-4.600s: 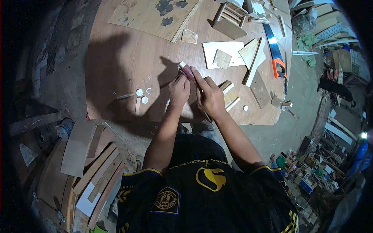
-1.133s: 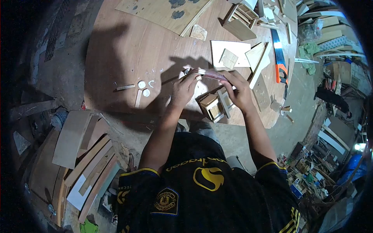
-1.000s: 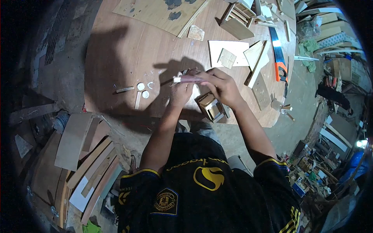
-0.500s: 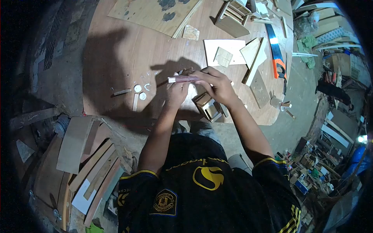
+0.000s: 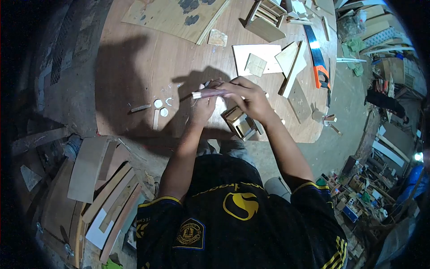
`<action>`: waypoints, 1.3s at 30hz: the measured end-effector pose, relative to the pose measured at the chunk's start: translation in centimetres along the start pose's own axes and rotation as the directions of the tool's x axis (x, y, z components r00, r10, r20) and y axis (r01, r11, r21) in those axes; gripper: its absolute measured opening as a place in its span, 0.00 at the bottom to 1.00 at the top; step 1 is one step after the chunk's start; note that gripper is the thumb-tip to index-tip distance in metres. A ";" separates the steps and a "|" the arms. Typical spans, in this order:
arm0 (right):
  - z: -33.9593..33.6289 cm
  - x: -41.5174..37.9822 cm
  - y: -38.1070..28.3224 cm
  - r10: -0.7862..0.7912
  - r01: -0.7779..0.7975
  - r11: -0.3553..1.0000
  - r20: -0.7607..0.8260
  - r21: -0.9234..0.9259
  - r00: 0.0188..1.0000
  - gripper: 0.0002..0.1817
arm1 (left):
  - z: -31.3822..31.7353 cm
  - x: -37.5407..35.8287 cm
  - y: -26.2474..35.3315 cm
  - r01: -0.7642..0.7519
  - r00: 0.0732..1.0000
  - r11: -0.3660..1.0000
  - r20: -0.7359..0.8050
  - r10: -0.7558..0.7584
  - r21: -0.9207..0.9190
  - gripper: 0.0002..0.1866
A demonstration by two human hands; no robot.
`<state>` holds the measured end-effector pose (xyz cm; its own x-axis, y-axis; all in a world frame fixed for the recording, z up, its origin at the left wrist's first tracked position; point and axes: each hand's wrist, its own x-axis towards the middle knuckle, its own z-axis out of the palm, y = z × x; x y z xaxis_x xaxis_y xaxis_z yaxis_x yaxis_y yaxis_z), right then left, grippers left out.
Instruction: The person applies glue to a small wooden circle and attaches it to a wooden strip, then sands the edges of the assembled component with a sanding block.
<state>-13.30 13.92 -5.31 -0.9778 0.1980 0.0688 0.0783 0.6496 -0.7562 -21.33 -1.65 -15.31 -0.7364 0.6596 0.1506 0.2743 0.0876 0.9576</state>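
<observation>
A dark reddish-brown stick with a pale, ragged end (image 5: 209, 93) is gripped in my right hand (image 5: 251, 97), its pale end pointing left. My left hand (image 5: 202, 109) is closed just under the stick, and its fingers are partly hidden. Whether it grips the stick or another small piece cannot be made out. Below my right hand stands a small open wooden box (image 5: 239, 122) near the table's front edge. Left of my hands lie round pale discs (image 5: 164, 112), thin wooden strips (image 5: 140, 108) and small shavings.
A handsaw with an orange handle (image 5: 319, 74) lies at the table's right. Wooden boards (image 5: 242, 54), a plywood sheet (image 5: 172, 22) and a wooden frame piece (image 5: 265, 20) occupy the back. A cup holding sticks (image 5: 318, 116) stands at the right edge. Stacked panels (image 5: 87, 168) lean at lower left.
The stick's pale end has tipped slightly downward and shifted a little left. Both hands stay almost in place, and the view has shifted slightly.
</observation>
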 end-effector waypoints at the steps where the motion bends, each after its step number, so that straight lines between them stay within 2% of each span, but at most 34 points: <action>1: 0.2 0.2 -0.2 0.049 -0.046 0.998 0.085 -0.037 0.995 0.12 | -0.1 -0.1 0.8 0.111 0.994 0.994 0.017 -0.111 -0.012 0.12; 2: 0.2 -0.1 0.0 0.052 -0.049 0.998 0.084 -0.035 0.995 0.12 | -0.1 0.1 0.5 0.113 0.993 0.994 0.021 -0.112 -0.010 0.12; 4: 0.0 -1.1 0.9 0.074 -0.075 0.997 0.032 0.006 0.997 0.13 | 0.1 0.2 -0.4 -0.058 0.997 0.998 0.043 0.057 0.028 0.12; 5: -0.1 -1.7 1.6 0.069 -0.066 0.996 -0.058 0.056 0.996 0.13 | 0.4 -0.2 -0.5 -0.054 0.998 0.998 0.043 0.052 0.026 0.12; 6: -0.7 -2.3 2.1 0.066 -0.063 0.997 -0.057 0.053 0.996 0.13 | 0.7 -0.1 -0.4 -0.031 0.999 0.999 0.017 0.030 0.034 0.13; 8: -2.1 -3.4 3.0 0.222 -0.221 0.975 -0.096 0.023 0.970 0.13 | 0.6 0.2 -0.3 -0.008 1.000 0.999 -0.017 0.009 0.043 0.14; 9: -2.8 -3.0 2.6 0.252 -0.255 0.967 -0.096 -0.024 0.963 0.13 | 0.4 0.2 -0.2 0.010 1.000 1.000 -0.016 -0.010 -0.009 0.14; 10: -2.8 -2.7 2.2 0.252 -0.256 0.966 -0.097 -0.024 0.963 0.13 | 0.2 0.3 0.0 0.027 1.000 0.998 -0.012 -0.028 -0.061 0.14; 12: -2.4 -1.3 1.0 0.119 -0.111 0.992 -0.142 0.068 0.983 0.13 | 0.1 -0.1 -0.2 0.021 1.000 0.999 -0.019 -0.022 -0.045 0.13; 14: -0.5 -0.2 -0.1 0.040 -0.036 0.994 -0.041 0.099 0.998 0.13 | 0.0 -0.4 -0.6 0.079 0.997 0.989 0.015 -0.082 0.128 0.12; 15: 0.2 0.1 -0.4 0.092 -0.093 0.993 0.020 0.073 0.996 0.13 | 0.0 -0.2 -0.4 0.071 0.997 0.990 0.024 -0.075 0.126 0.12; 17: 0.5 0.3 0.1 0.140 -0.144 0.989 0.081 0.044 0.987 0.13 | -0.2 0.3 -0.3 -0.141 0.988 0.979 -0.033 0.148 0.147 0.10; 19: 0.3 -0.8 1.4 0.032 -0.032 0.999 -0.011 0.034 0.999 0.14 | -0.1 -0.1 -0.8 -0.086 0.996 0.988 -0.002 0.087 0.126 0.10; 20: -0.2 -1.5 1.8 0.086 -0.077 0.991 -0.077 0.106 0.993 0.15 | 0.3 -0.1 -0.9 -0.046 0.999 0.994 0.033 0.043 0.099 0.10; 21: -1.2 -2.1 2.1 0.154 -0.149 0.987 -0.087 0.065 0.984 0.15 | 0.7 0.1 -0.9 -0.029 0.999 0.998 -0.033 0.031 0.056 0.10; 24: -2.9 -3.0 2.9 0.304 -0.301 0.953 -0.124 0.043 0.944 0.14 | 0.1 0.6 -0.5 -0.011 0.999 0.999 -0.032 0.010 -0.047 0.11; 26: -2.6 -2.5 1.9 0.330 -0.318 0.941 -0.106 0.115 0.938 0.14 | -0.2 0.5 -0.1 -0.026 0.999 0.997 -0.033 0.024 -0.071 0.12; 28: -1.3 -0.5 0.7 0.028 -0.024 0.992 -0.033 0.120 0.999 0.13 | -0.4 0.7 0.3 0.046 0.999 0.996 -0.013 -0.045 0.079 0.11; 29: -0.6 0.2 0.2 0.041 -0.042 0.994 0.013 0.100 0.999 0.14 | 0.1 0.1 -1.6 -0.034 0.999 0.989 -0.025 0.038 0.144 0.09; 31: 0.3 0.9 -0.1 0.098 -0.102 0.994 0.089 0.036 0.991 0.14 | -0.2 0.3 -1.1 -0.033 0.999 0.990 -0.012 0.034 0.135 0.09; 34: -0.4 0.0 0.7 0.099 -0.101 0.994 0.065 0.031 0.993 0.14 | -0.5 0.3 -0.3 -0.044 0.999 0.986 -0.003 0.045 0.159 0.10; 36: -1.7 -1.7 2.1 0.077 -0.078 0.996 0.038 0.034 0.996 0.14 | -0.2 0.6 0.1 -0.057 0.998 0.997 0.013 0.056 0.054 0.12; 38: -3.1 -3.0 3.1 0.238 -0.235 0.969 -0.028 0.081 0.971 0.13 | 0.0 1.0 0.1 -0.051 0.999 0.998 -0.006 0.051 0.024 0.13; 39: -3.3 -2.6 3.0 0.232 -0.230 0.970 -0.022 0.081 0.972 0.13 | -0.2 1.1 0.3 -0.010 1.000 0.999 -0.009 0.010 -0.031 0.12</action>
<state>-9.89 17.72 -5.61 -0.9283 0.3598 -0.0944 0.2850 0.5251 -0.8019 -22.20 -1.06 -14.76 -0.7390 0.6538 0.1626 0.2626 0.0573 0.9632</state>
